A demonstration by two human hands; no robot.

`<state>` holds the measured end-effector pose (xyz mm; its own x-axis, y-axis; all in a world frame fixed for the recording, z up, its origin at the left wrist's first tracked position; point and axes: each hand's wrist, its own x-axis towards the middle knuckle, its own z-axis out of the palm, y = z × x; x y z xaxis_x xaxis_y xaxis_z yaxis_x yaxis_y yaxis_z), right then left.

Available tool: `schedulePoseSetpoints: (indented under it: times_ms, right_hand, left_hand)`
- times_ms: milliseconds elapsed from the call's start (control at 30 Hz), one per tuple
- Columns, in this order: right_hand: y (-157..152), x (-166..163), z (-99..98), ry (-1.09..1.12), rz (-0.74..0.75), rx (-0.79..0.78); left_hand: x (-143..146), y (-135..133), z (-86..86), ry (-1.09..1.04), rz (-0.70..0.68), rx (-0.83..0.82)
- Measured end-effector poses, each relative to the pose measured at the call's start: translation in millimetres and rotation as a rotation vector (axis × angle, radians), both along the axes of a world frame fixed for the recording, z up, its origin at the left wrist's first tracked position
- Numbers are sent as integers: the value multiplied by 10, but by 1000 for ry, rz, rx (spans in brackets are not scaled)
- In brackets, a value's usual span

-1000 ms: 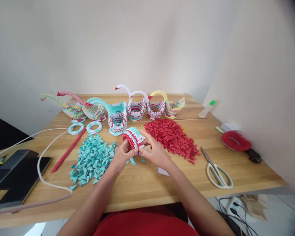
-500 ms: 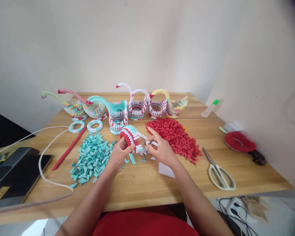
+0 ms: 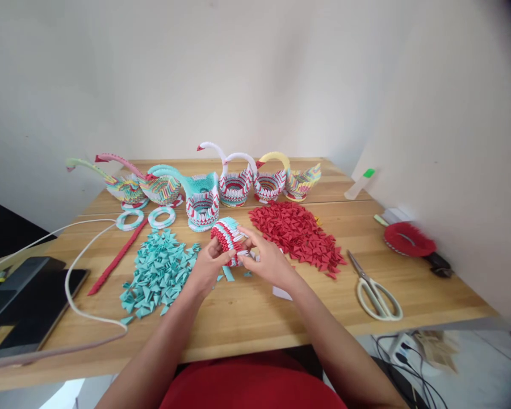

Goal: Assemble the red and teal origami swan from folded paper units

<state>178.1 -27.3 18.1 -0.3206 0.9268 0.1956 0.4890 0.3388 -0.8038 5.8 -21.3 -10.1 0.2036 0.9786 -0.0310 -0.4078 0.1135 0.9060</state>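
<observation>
Between my hands, above the table, is a round bowl-like body of interlocked folded paper pieces (image 3: 229, 234) in red, white and light blue, tilted on its side. My left hand (image 3: 205, 268) grips its left, lower side, thumb in front and fingers curled behind. On its right edge, my right hand (image 3: 267, 262) presses thumb and fingers against the white tips; any single piece between them is too small to make out. Left of my left hand lies a heap of turquoise paper triangles (image 3: 162, 272). Beyond my right hand spreads a heap of red paper triangles (image 3: 298, 236).
Several folded-paper swans (image 3: 202, 207) line the back. Two paper rings (image 3: 162, 217) and a red strip (image 3: 118, 258) lie left, near a white cable (image 3: 70, 278) and a black tablet (image 3: 55, 318). Scissors (image 3: 377, 295), a red ring (image 3: 409, 238) and a green-capped bottle (image 3: 360, 184) are right.
My right hand has moved left from beside the paper body onto its right edge, closing over its white tips. My left hand keeps its grip. The whole view has shifted slightly.
</observation>
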Motion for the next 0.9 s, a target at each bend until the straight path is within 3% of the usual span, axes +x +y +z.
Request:
schedulePoseSetpoints:
  times_ms: [400,533,700,900]
  right_hand:
    - [-13,80,41,-7,-85,48]
    - [18,245,-66,-47,-161,53]
    - [57,307,-294,-194,-84,91]
    - [25,542,-242,-193,-186,191]
  left_hand:
    - [-38,39,-54,105,51,73]
    - [-59,48,-16,20,90,-7]
    - [-44,33,22,-140,68,-72]
    - [-39,28,9,-212,34,-111]
